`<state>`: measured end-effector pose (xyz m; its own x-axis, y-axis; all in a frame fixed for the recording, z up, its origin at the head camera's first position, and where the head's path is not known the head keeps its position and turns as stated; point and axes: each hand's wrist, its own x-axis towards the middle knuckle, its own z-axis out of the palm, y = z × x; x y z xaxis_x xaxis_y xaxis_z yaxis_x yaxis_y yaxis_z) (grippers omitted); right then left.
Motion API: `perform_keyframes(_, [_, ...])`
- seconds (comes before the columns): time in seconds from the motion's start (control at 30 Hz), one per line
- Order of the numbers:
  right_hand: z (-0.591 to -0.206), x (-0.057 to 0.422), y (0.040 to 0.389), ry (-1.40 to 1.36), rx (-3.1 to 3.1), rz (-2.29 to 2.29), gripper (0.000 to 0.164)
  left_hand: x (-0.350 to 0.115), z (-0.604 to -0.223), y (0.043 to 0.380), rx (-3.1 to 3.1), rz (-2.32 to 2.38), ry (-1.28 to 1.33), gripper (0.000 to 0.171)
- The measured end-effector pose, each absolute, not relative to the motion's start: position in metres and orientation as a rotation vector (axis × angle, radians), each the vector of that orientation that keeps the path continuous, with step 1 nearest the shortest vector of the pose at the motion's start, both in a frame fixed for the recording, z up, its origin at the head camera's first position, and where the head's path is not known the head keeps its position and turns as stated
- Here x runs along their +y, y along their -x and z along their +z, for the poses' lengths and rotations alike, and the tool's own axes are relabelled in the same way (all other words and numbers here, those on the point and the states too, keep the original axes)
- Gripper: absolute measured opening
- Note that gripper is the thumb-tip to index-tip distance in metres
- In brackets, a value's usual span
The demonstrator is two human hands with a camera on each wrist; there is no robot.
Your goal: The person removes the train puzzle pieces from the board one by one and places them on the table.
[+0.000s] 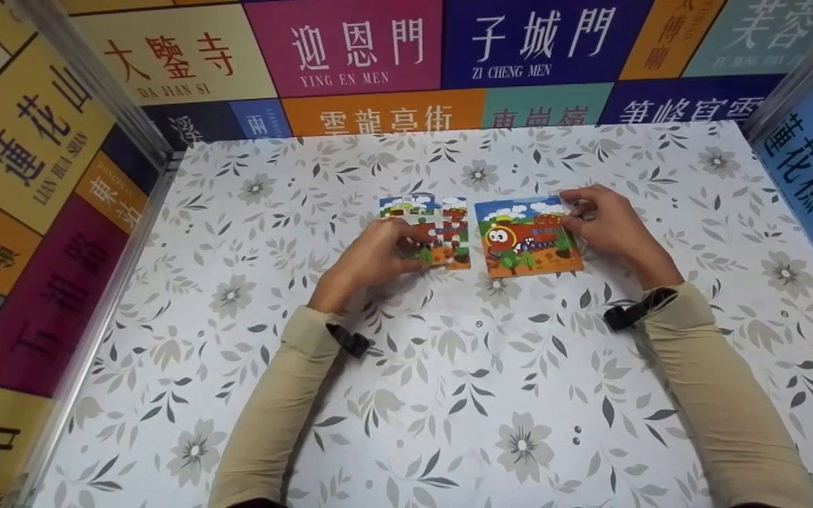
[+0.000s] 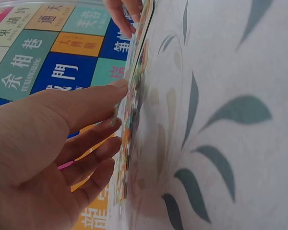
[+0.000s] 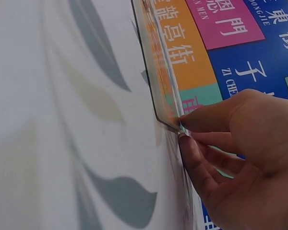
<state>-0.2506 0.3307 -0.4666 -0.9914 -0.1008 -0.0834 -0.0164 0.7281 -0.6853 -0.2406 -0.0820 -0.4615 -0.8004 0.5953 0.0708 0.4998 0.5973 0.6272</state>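
Note:
A jigsaw puzzle (image 1: 454, 236) of a red train lies at the far middle, with a narrow gap between its right column and the part to the left. Over that left part my left hand (image 1: 385, 250) bends down, its thumb and fingertips gripping a puzzle piece (image 2: 114, 115) that the hand mostly hides. To the right lies a matching picture card (image 1: 526, 243) showing a smiling red train under a blue sky. My right hand (image 1: 607, 222) pinches the card's far right corner between thumb and fingers, as the right wrist view also shows.
The table (image 1: 442, 423) has a white cover printed with grey flowers and leaves. Colourful panels with printed characters (image 1: 357, 49) stand behind it and at both sides. Clear strips (image 1: 103, 317) run along the side edges. Each wrist wears a black strap (image 1: 353, 342).

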Motion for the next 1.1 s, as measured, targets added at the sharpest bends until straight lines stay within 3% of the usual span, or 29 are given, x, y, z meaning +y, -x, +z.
perform_keyframes(0.4, [-0.467,0.333,0.250,0.090,2.784,-1.144,0.049,-0.090,-0.463,0.244,2.620,0.958,-0.952,0.038])
perform_keyframes(0.8, [-0.469,0.335,0.252,0.067,2.768,-1.136,0.048,-0.090,-0.466,0.241,2.610,0.905,-0.966,0.051])
perform_keyframes(1.1, [-0.471,0.337,0.252,0.035,2.747,-1.154,0.050,-0.094,-0.461,0.237,2.601,0.843,-0.965,0.049])
